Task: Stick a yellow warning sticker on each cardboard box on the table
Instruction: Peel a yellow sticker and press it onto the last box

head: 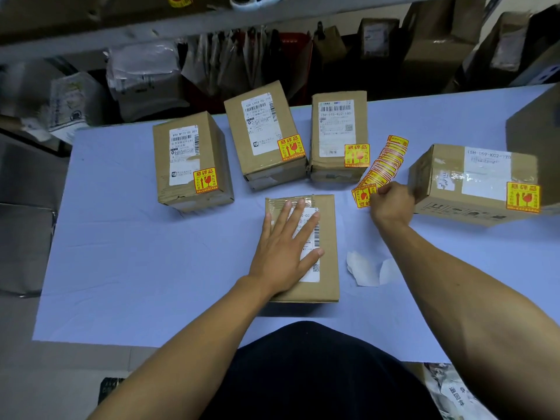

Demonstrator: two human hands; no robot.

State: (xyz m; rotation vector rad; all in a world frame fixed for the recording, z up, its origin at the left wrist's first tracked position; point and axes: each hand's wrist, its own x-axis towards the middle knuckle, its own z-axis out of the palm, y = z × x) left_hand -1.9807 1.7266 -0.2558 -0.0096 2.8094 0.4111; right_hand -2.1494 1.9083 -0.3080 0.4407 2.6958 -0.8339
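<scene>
So the only box without a yellow sticker is the near box (303, 250), sitting right in front of the person on the table (151, 268), and the left hand (285, 247) lies flat on its top with fingers spread and straight, just pressing it in place, not gripping anything. The right hand (391, 201) is over at the near end of the sticker strip (380, 174), fingers curled in a pinch on the lowest sticker (looks like it's peeling one, though the fingertips themselves are hidden). What matters for the next move: the bare box lies to the left of that pinch and a bit nearer the person, so the right hand is the one to carry a sticker across. The box's long axis runs away from the person, near to far, label the same way. The strip runs diagonally, far-right down toward the hand. The other four boxes already have theirs.
</scene>
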